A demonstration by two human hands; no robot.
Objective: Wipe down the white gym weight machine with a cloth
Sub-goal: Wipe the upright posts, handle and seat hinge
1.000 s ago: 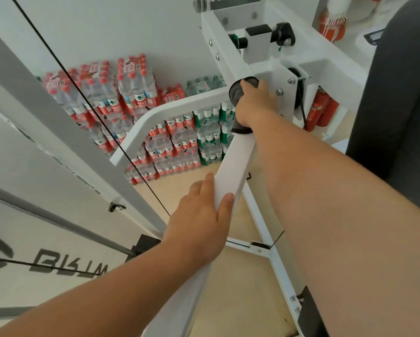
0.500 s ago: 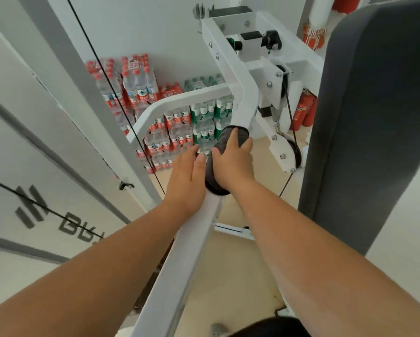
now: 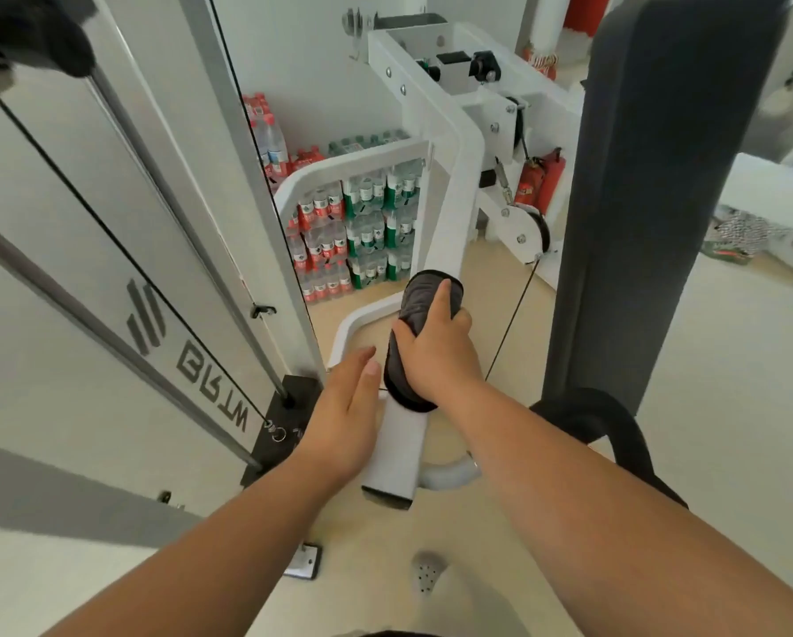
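Cloth (image 3: 419, 314) is wrapping the white machine bar (image 3: 396, 457) near its lower end, my right grip (image 3: 438, 356) curling around it. My left grip (image 3: 346, 416), fingers flat, is bracing the bar's side. I'm wanting firm, even pressure right to the tip.

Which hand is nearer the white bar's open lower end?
Left. The left hand lies flat against the white bar's left side just above that end; the right hand grips the cloth farther up.
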